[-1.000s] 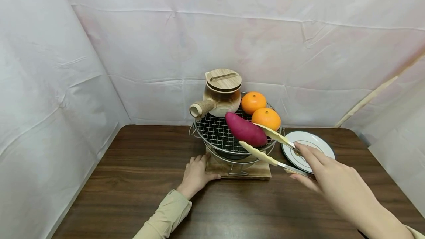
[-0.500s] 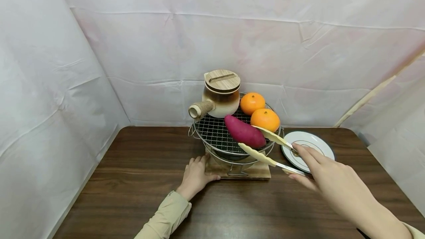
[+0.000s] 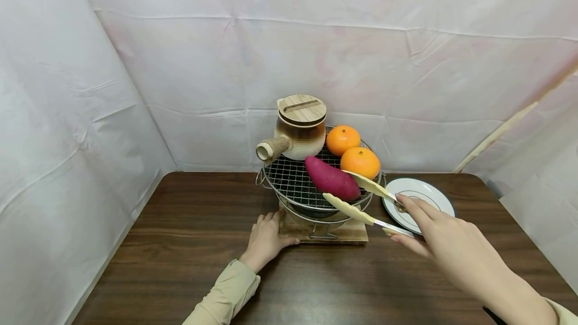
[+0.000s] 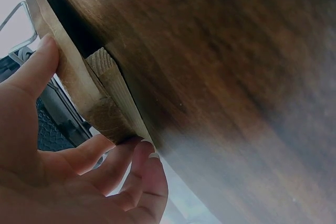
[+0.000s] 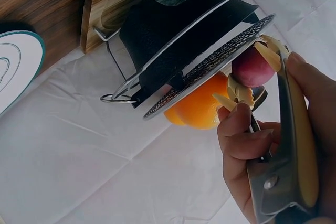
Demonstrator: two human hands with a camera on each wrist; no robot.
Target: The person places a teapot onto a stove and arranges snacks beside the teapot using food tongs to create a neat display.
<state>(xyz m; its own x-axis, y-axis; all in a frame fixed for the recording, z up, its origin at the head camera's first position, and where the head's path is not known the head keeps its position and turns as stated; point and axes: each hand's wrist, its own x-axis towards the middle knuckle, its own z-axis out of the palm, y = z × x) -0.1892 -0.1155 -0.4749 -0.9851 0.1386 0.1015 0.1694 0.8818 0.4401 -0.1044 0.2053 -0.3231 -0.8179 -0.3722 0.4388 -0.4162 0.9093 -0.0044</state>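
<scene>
In the head view, a purple-red sweet potato (image 3: 331, 178) lies on the round wire grill rack (image 3: 289, 179), in front of two oranges (image 3: 359, 163). My right hand (image 3: 451, 242) holds tongs (image 3: 349, 209) with cream scalloped tips. The tips stand on either side of the sweet potato's right end; whether both touch it I cannot tell. In the right wrist view, the thumb and fingers hold the tongs' two arms (image 5: 294, 145) apart. My left hand (image 3: 266, 238) grips the left front corner of the wooden board (image 4: 107, 111) under the grill, thumb along its front edge.
A clay pot (image 3: 300, 137) with a wooden lid and a side handle stands at the back left of the rack. A white plate (image 3: 433, 194) with a dark rim lies right of the grill, partly behind the right hand. White cloth (image 3: 180, 64) encloses the table.
The sweet potato has settled slightly lower on the rack, and the tongs have shifted slightly with it. The left hand keeps its place at the board.
</scene>
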